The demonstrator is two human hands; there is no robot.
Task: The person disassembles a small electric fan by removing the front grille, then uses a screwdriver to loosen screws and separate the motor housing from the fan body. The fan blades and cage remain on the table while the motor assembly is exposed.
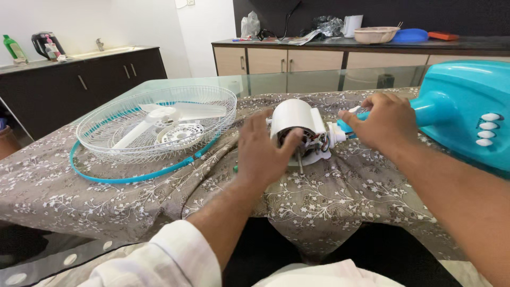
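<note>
The white fan motor housing (297,125) lies on its side near the middle of the table, on a grey floral tablecloth (329,196), its open end with coloured wires turned toward the camera. The left hand (262,151) rests against the housing's near left side, fingers curled loosely round the rim and thumb reaching the open face, gripping it. The right hand (385,122) sits just to the right, fingers pinched together at the white neck joint (336,135) where the motor meets the turquoise fan stand (467,109); what the fingertips pinch is too small to tell. The stand lies at the table's right edge and runs out of view. To the left, well apart from the hands, lie the white wire fan guard (156,125), with the blades inside, and a turquoise guard ring (106,178) beneath it, close to the left edge. Bare cloth lies open between the guard and the motor and along the near edge.
</note>
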